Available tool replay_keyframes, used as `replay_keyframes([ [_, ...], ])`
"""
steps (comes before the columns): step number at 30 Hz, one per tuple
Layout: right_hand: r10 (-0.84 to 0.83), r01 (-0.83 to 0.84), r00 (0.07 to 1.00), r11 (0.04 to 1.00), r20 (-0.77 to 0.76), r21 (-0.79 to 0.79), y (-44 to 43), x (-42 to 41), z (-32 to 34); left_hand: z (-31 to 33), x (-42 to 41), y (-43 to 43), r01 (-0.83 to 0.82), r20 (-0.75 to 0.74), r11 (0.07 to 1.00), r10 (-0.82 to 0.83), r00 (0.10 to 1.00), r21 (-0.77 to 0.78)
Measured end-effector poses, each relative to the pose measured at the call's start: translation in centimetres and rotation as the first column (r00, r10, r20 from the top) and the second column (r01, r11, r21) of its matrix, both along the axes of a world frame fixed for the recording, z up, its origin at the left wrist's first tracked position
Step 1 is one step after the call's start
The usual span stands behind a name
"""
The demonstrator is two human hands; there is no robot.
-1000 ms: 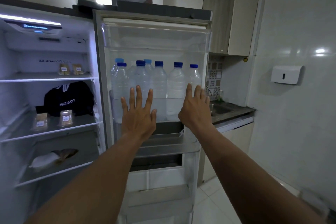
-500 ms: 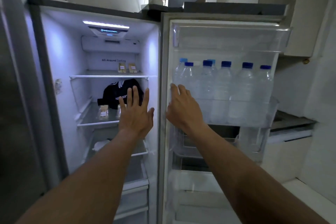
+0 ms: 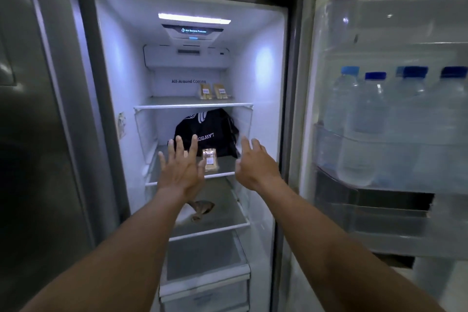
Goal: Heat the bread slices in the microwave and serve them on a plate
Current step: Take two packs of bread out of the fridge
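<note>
- Kitchen, staring straight into an open fridge compartment, lit from above by a light strip, "All-Around Cooling" printed on the back wall.
- Steel door filling the whole left edge, dark and blurry.
- Fridge door swung open on the right, with a door bin packed with water bottles, all upright, blue caps on.
- Top shelf: two bread packs side by side toward the back right, clear wrap, white labels, tan stuff inside.
- Middle shelf: black bag with white lettering at the back, and a wrapped bread pack lying just in front of it, label up, right between the two hands.
- Maybe another pack behind the left fingers, too hidden to call.
- Left hand raised in front of the middle shelf, back of the hand to the camera, fingers straight and spread wide, gripping nothing. Just beside the wrapped bread pack, hard to say whether touching.
- Right hand reaching in at the right end of the same shelf, fingers loose and apart, nothing in it either. Near the pack but clearly off it.
- Lower shelf: some brown-and-white thing, partly behind the left wrist, no clue what.
- Drawers at the very bottom, pushed in.
</note>
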State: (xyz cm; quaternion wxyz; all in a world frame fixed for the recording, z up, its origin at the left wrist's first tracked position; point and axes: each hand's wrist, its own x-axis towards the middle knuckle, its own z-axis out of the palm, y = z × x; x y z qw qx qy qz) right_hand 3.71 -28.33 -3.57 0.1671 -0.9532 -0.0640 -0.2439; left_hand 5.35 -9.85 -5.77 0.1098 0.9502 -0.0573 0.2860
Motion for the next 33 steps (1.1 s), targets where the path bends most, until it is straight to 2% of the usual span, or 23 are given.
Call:
replay_keyframes([
  [12, 0.005, -0.005, 0.991, 1.0, -0.131, 0.0, 4.0, 20.6, -5.6, -5.7, 18.0, 2.3, -0.088, -0.136, 0.988, 0.07, 0.988, -0.131],
  [16, 0.021, -0.01, 0.982, 0.998, -0.19, 0.059, 5.5, 27.4, -7.1, -7.2, 24.8, 3.8, -0.15, -0.196, 0.973, 0.114, 0.974, -0.176],
  [21, 0.047, -0.019, 0.961, 0.994, -0.271, 0.107, 7.1, 32.7, -9.8, -10.0, 29.8, 4.9, -0.226, -0.312, 0.941, 0.142, 0.939, -0.252],
  [25, 0.037, 0.016, 0.934, 0.989, -0.354, 0.146, 8.4, 35.9, -11.1, -10.6, 32.4, 5.5, -0.241, -0.338, 0.928, 0.138, 0.931, -0.285],
  [28, 0.043, 0.018, 0.903, 0.99, -0.427, 0.139, 8.9, 37.6, -11.8, -10.7, 33.8, 5.4, -0.252, -0.386, 0.925, 0.131, 0.913, -0.283],
  [33, 0.037, 0.027, 0.894, 0.99, -0.447, 0.135, 9.0, 39.3, -12.4, -10.8, 35.6, 5.5, -0.279, -0.42, 0.93, 0.16, 0.893, -0.239],
])
